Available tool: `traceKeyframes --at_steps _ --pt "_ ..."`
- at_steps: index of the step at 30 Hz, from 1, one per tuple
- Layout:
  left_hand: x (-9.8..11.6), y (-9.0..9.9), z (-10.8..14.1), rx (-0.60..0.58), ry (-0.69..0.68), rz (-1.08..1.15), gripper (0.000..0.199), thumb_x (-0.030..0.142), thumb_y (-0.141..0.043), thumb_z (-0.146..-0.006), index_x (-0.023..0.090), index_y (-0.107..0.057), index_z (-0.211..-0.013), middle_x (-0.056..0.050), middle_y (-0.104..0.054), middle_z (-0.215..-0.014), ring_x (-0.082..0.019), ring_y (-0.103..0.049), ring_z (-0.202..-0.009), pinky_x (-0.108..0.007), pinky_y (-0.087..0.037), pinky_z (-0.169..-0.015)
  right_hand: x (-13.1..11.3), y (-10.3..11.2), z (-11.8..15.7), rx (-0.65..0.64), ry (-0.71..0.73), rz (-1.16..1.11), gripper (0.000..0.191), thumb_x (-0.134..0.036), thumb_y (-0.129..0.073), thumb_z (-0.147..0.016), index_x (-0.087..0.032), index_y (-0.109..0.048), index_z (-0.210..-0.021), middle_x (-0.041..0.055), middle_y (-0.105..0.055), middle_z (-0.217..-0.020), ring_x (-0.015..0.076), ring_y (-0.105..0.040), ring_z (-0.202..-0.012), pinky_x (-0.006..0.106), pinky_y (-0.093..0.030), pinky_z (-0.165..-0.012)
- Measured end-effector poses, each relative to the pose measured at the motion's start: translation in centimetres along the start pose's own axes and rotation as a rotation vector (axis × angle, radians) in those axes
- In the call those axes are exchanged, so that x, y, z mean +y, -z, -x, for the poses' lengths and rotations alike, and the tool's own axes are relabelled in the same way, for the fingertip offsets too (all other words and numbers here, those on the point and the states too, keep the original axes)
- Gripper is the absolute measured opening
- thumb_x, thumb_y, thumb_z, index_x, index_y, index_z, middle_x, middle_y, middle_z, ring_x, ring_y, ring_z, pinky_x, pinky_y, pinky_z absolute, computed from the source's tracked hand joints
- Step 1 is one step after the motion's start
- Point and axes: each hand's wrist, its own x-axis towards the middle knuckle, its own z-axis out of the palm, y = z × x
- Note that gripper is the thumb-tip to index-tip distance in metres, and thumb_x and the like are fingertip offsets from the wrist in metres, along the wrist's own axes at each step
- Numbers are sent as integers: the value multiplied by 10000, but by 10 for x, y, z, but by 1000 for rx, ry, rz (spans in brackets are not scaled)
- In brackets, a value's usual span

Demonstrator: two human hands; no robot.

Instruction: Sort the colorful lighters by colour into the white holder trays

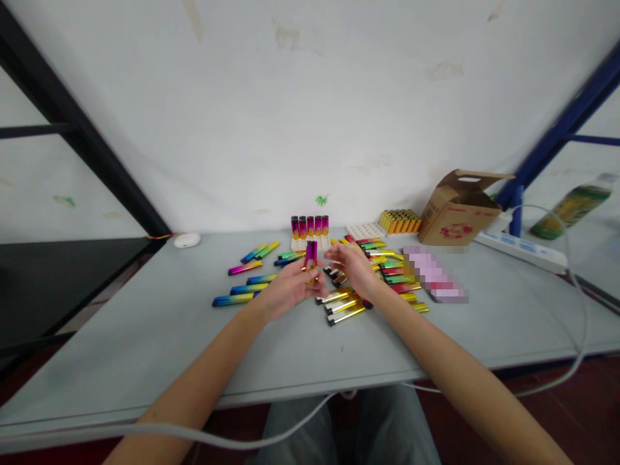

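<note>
My left hand (pixel 290 287) is closed around upright purple-and-gold lighters (pixel 310 253), seemingly two side by side. Just to the right, my right hand (pixel 352 263) hovers with bent fingers apart and nothing visible in them. Behind the hands, several purple-and-yellow lighters (pixel 310 227) stand in a row in a white holder (pixel 298 245). Loose blue-and-yellow lighters (pixel 237 299) and a magenta one (pixel 245 267) lie left of my left hand. Under and beyond my right hand spreads a pile of gold, red and green lighters (pixel 400 279), partly hidden by that hand.
A block of upright yellow lighters (pixel 401 221) and a white perforated tray (pixel 364 230) sit by the wall. Beside them are an open cardboard box (pixel 458 210), a power strip (pixel 523 250) and a pixelated pink object (pixel 436 276). A white case (pixel 186 240) lies far left. A cable (pixel 585 310) hangs across the right.
</note>
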Motion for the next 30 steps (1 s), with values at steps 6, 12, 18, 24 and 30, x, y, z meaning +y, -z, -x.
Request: traceKeyframes --at_steps 6,12,18,24,30 --pt "16 4 5 -23 101 312 77 179 -518 -750 154 -536 -679 45 -334 -458 -131 -457 -486 -310 -498 -632 -3 3 -1 -38 21 -16 229 -325 -532 -727 -217 -380 -593 -68 -407 -520 104 -500 -510 244 -414 -575" --pt "16 9 5 -29 94 409 106 193 -504 -683 168 -483 -582 49 -222 -414 -121 -350 -445 -277 -461 -570 -3 -2 4 -134 81 26 315 -411 -561 -776 -220 -384 -599 -74 -358 -506 97 -455 -474 240 -366 -520" --pt "14 6 5 -30 92 344 115 202 -490 -691 168 -498 -582 50 -221 -416 -128 -349 -446 -283 -460 -575 1 1 3 -79 205 228 398 -596 -620 -779 -206 -587 -703 -24 -540 -590 121 -511 -539 263 -423 -533" --pt "6 5 0 -15 86 173 132 208 -486 -714 177 -496 -586 51 -278 -416 -129 -373 -435 -293 -471 -594 -1 -5 11 -137 251 418 353 -537 -660 -772 -216 -739 -898 46 -727 -933 217 -644 -875 351 -519 -741" --pt "-4 5 -4 43 124 24 156 221 -474 -765 183 -487 -613 57 -334 -450 -115 -406 -442 -290 -488 -635 -3 -14 18 -179 310 405 250 -466 -676 -768 -229 -754 -760 32 -741 -930 236 -639 -959 411 -453 -949"
